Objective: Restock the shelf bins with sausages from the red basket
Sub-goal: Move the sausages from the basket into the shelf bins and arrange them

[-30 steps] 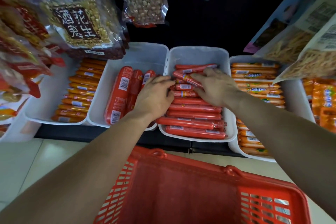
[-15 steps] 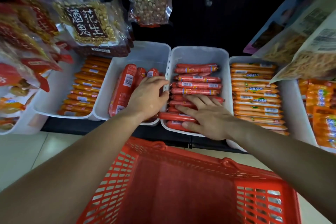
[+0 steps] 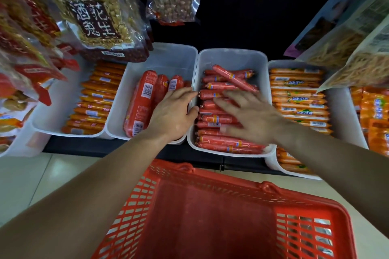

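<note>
Sausages from the red basket [image 3: 227, 216] apparently all shelved by now: basket low in the frame, floor bare red as far as visible, nothing left inside to carry across. Behind it, across the middle of the frame, four white bins side by side on the shelf edge.

Centre-right bin [image 3: 231, 57] packed with slim red sausages [image 3: 227, 143] in crosswise rows from front rim back past the middle; rear part bare white, so room for more if more existed. One sausage [image 3: 233, 79] near the top of the pile lying skewed across the rows, not yet straightened. Centre-left bin [image 3: 168, 57] holding only a few thick red sausages [image 3: 143, 103] lengthwise along its left side, rest bare. Far-left bin [image 3: 48, 115] and right bin [image 3: 341, 111] stocked with orange sausages, rows fairly even.

Left hand [image 3: 172, 115] at centre frame, flat and loosely open, fingers together, lying over the wall between the two centre bins, gripping nothing. Right hand [image 3: 250, 118] just right of it, blurred with motion, fingers spread, palm down on the slim red pile, pinching nothing, seemingly smoothing the rows.

Judgement: restocking essentially complete, only tidying left, chiefly squaring the skewed sausage and levelling the pile. Snack bags hanging upper left and upper right, untouched.
</note>
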The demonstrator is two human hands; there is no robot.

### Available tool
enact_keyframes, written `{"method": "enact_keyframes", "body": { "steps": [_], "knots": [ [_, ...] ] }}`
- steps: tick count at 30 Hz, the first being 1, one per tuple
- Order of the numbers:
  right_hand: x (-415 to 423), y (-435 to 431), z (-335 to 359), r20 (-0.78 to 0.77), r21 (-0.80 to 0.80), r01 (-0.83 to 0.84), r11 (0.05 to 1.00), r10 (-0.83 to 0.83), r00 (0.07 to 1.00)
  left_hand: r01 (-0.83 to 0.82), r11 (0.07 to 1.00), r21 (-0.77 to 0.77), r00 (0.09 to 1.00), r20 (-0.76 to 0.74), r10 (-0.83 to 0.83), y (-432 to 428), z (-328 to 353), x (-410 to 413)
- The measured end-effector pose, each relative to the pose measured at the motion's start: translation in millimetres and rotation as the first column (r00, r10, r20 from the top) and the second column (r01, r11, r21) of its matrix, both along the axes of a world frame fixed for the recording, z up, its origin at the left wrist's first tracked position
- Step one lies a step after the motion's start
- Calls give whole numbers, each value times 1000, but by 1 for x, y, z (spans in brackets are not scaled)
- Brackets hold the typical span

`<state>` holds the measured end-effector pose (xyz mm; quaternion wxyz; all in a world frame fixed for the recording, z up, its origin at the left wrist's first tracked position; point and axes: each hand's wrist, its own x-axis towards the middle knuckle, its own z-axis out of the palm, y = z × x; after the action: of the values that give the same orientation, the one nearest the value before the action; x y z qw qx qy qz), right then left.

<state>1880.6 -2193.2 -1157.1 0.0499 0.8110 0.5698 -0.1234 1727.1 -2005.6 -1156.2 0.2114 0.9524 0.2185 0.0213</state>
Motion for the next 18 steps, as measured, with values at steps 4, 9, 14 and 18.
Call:
{"method": "enact_keyframes", "body": {
  "steps": [4,9,14,18],
  "knots": [
    [-1,-2,-14,-18,-119,11,993,-13,1000,4,1000,9,1000,-4,-4,0,-1,-1],
    [34,27,-20,142,-80,87,993,-75,987,2,1000,18,1000,-17,-1,-3,-1,0],
    [46,49,-7,172,-24,172,985,-166,971,0,1000,15,1000,-24,1,-4,-3,1],
    [24,30,-15,42,-79,44,996,-40,998,5,1000,4,1000,-23,-5,-4,-2,2]
  ]
}}
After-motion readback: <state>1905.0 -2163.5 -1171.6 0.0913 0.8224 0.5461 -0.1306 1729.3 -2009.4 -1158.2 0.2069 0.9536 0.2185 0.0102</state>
